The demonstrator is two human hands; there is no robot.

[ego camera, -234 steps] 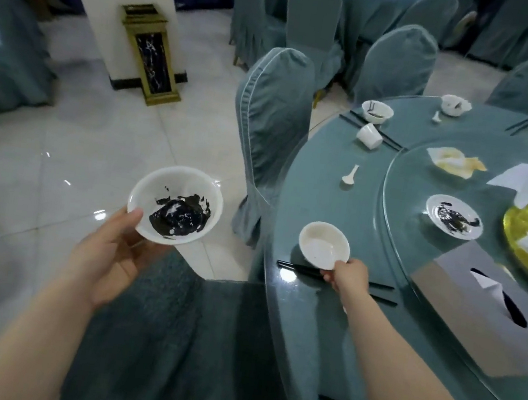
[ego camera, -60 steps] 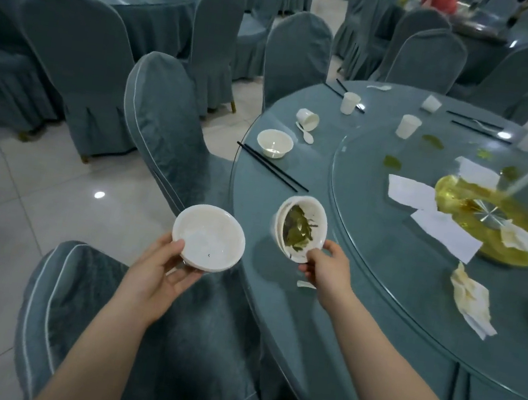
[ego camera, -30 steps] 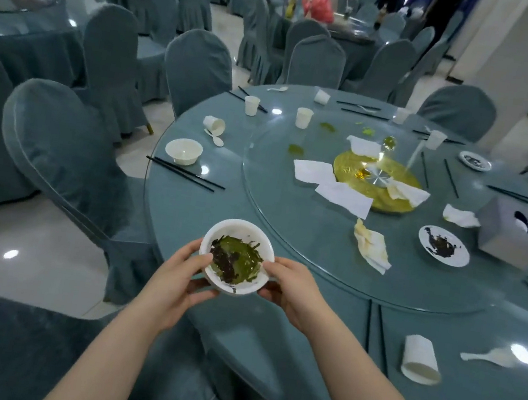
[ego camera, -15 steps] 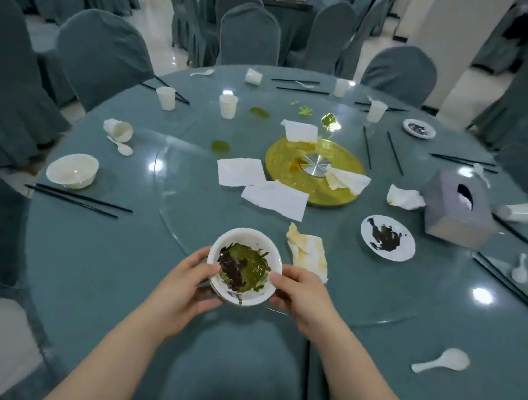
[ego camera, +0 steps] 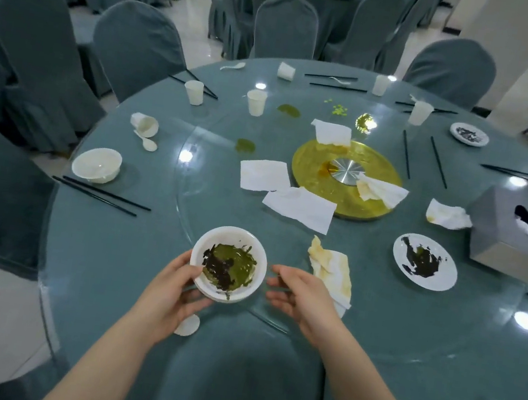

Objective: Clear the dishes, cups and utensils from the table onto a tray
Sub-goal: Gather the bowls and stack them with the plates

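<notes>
The step in hand looks like gathering dirty dishes into a stack: the left hand (ego camera: 176, 285) grips the stacked bowls (ego camera: 228, 264) from the side and beneath, fingers curled round them, just above the worktop (ego camera: 107, 245). The right hand (ego camera: 300, 293) hovers just beside the rim, its grip spread and holding nothing. Next, probably, it reaches for the smeared plate (ego camera: 425, 261), well apart to the right; no tray is in view

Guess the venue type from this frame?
Most likely a banquet hall or large restaurant after a meal. Round table with a glass lazy Susan, rows of matching covered chairs around further tables behind, and used paper cups and black chopsticks left at the place settings.
</notes>
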